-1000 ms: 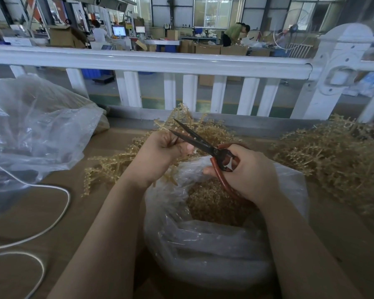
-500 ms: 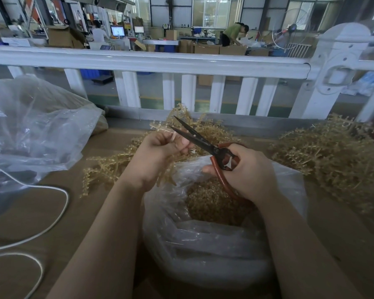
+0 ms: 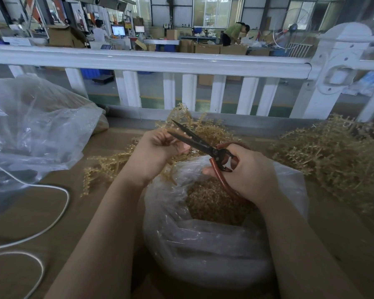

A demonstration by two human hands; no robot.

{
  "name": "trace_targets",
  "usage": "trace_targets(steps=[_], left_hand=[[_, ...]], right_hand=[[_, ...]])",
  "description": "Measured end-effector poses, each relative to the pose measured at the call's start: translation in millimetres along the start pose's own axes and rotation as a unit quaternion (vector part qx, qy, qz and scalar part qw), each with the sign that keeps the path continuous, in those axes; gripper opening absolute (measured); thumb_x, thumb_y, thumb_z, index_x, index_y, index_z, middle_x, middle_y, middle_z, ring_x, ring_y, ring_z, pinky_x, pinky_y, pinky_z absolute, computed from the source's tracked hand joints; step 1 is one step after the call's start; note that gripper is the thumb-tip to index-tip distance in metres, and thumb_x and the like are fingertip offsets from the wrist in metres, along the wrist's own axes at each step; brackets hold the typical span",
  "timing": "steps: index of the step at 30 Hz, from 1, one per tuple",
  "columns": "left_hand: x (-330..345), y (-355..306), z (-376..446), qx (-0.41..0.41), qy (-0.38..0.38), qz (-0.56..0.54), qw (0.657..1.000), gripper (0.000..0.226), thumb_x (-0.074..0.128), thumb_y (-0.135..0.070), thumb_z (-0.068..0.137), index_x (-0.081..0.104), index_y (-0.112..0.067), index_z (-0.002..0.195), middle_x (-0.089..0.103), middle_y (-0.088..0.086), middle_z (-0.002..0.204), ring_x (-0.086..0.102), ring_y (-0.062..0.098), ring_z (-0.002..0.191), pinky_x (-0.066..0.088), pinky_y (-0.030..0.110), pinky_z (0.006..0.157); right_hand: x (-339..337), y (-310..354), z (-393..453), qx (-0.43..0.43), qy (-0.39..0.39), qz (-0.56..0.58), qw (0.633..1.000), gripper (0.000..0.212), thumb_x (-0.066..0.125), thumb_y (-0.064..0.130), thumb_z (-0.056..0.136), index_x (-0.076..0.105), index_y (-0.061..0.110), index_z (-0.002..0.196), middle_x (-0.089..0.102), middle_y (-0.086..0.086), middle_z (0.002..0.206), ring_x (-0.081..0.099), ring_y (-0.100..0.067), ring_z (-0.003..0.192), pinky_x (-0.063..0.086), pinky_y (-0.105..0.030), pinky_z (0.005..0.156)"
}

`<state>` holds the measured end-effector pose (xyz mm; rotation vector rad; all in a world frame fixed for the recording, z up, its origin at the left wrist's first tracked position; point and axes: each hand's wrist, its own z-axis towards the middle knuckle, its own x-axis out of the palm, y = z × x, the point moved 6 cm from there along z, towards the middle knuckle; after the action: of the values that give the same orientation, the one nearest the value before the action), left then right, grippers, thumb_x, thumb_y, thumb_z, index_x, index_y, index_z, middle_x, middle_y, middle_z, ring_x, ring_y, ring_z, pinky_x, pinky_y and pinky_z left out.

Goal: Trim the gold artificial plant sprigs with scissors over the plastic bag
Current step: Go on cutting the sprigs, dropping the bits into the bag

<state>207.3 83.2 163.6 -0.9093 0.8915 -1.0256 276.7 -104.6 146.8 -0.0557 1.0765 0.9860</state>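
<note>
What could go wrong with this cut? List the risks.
1. The open blades of the scissors sit right against the left hand pinching the sprig; closing them could nick a finger.
2. The blade tips lie beyond the far rim of the plastic bag, so the trimmed piece may drop onto the table instead.

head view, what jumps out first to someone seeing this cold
Red-handled scissors at centre, gripped by the right hand, blades open beside the left hand, which pinches a gold sprig. Below them sits a clear plastic bag holding gold trimmings.
</note>
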Motion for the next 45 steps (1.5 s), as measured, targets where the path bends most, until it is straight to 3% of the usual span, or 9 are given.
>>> trace_targets(steps=[4, 10, 14, 20, 25, 29, 35, 40, 45], left_hand=[[6, -4, -1, 0.003, 0.001, 0.025, 1.0, 0.021, 0.066, 0.003, 0.089, 0.075, -0.016, 0.09, 0.076, -0.001, 0.087, 0.067, 0.013, 0.084, 0.053, 0.026, 0.08], [4, -3, 0, 0.001, 0.0, 0.019, 1.0, 0.021, 0.067, 0.003, 0.087, 0.074, -0.016, 0.086, 0.074, -0.007, 0.079, 0.067, 0.007, 0.078, 0.05, 0.017, 0.074], [7, -1, 0, 0.005, 0.013, 0.0, 1.0, 0.017, 0.065, 0.0, 0.09, 0.074, -0.015, 0.09, 0.076, -0.005, 0.082, 0.069, 0.008, 0.081, 0.052, 0.018, 0.076], [7, 4, 1, -0.003, 0.027, -0.076, 0.997, 0.008, 0.07, -0.007, 0.084, 0.072, -0.005, 0.092, 0.076, 0.008, 0.088, 0.071, 0.016, 0.085, 0.053, 0.022, 0.08], [0, 10, 0, -0.01, -0.007, -0.104, 0.995, 0.009, 0.062, -0.001, 0.09, 0.069, -0.001, 0.095, 0.076, 0.009, 0.093, 0.072, 0.022, 0.094, 0.052, 0.027, 0.088], [0, 7, 0, 0.006, -0.021, -0.095, 0.995, 0.012, 0.062, -0.001, 0.09, 0.071, -0.008, 0.094, 0.076, 0.003, 0.091, 0.071, 0.018, 0.096, 0.053, 0.024, 0.088], [4, 1, 0, 0.027, -0.022, -0.087, 0.996, 0.019, 0.058, 0.006, 0.091, 0.067, -0.011, 0.091, 0.074, -0.008, 0.079, 0.071, 0.008, 0.085, 0.053, 0.018, 0.079], [8, 5, 1, 0.016, -0.023, -0.052, 0.998, 0.018, 0.061, 0.004, 0.091, 0.07, -0.012, 0.091, 0.073, 0.005, 0.088, 0.069, 0.022, 0.09, 0.055, 0.035, 0.089], [9, 7, 2, 0.014, -0.014, -0.052, 0.998, 0.015, 0.062, 0.003, 0.091, 0.069, -0.008, 0.095, 0.075, 0.002, 0.088, 0.07, 0.016, 0.088, 0.055, 0.026, 0.081]], right_hand=[[-2, 1, 0, -0.005, -0.013, 0.01, 1.0, 0.056, 0.048, 0.092, 0.065, 0.058, 0.045, 0.094, 0.044, 0.038, 0.07, 0.045, 0.014, 0.062, 0.033, -0.01, 0.053], [-2, 2, 0, -0.019, -0.021, 0.007, 1.0, 0.06, 0.049, 0.09, 0.067, 0.065, 0.041, 0.097, 0.052, 0.03, 0.076, 0.054, 0.0, 0.065, 0.038, -0.011, 0.055], [-2, 2, 1, -0.016, -0.027, 0.019, 0.999, 0.068, 0.037, 0.098, 0.064, 0.062, 0.042, 0.093, 0.049, 0.032, 0.073, 0.049, 0.008, 0.062, 0.041, -0.015, 0.055], [-1, -1, 0, -0.005, -0.028, 0.021, 0.999, 0.077, 0.04, 0.098, 0.062, 0.068, 0.036, 0.097, 0.051, 0.029, 0.072, 0.05, 0.006, 0.062, 0.043, -0.017, 0.056], [-3, 1, -1, -0.001, -0.038, 0.028, 0.999, 0.072, 0.046, 0.092, 0.063, 0.07, 0.033, 0.098, 0.047, 0.033, 0.068, 0.048, 0.012, 0.062, 0.035, -0.012, 0.055], [-2, -1, -1, 0.005, -0.029, 0.034, 0.999, 0.076, 0.042, 0.095, 0.061, 0.07, 0.034, 0.096, 0.052, 0.029, 0.068, 0.052, 0.008, 0.063, 0.04, -0.016, 0.056], [-3, -1, -1, 0.007, -0.036, 0.031, 0.999, 0.068, 0.05, 0.093, 0.064, 0.068, 0.037, 0.097, 0.051, 0.031, 0.068, 0.051, 0.01, 0.063, 0.038, -0.014, 0.055], [-3, -1, -1, -0.004, -0.025, 0.021, 0.999, 0.067, 0.049, 0.092, 0.066, 0.065, 0.037, 0.101, 0.057, 0.028, 0.078, 0.055, 0.001, 0.067, 0.037, -0.009, 0.059], [-3, 1, -2, -0.005, -0.028, 0.026, 0.999, 0.066, 0.051, 0.09, 0.068, 0.067, 0.035, 0.101, 0.057, 0.027, 0.079, 0.057, -0.002, 0.067, 0.041, -0.013, 0.059]])
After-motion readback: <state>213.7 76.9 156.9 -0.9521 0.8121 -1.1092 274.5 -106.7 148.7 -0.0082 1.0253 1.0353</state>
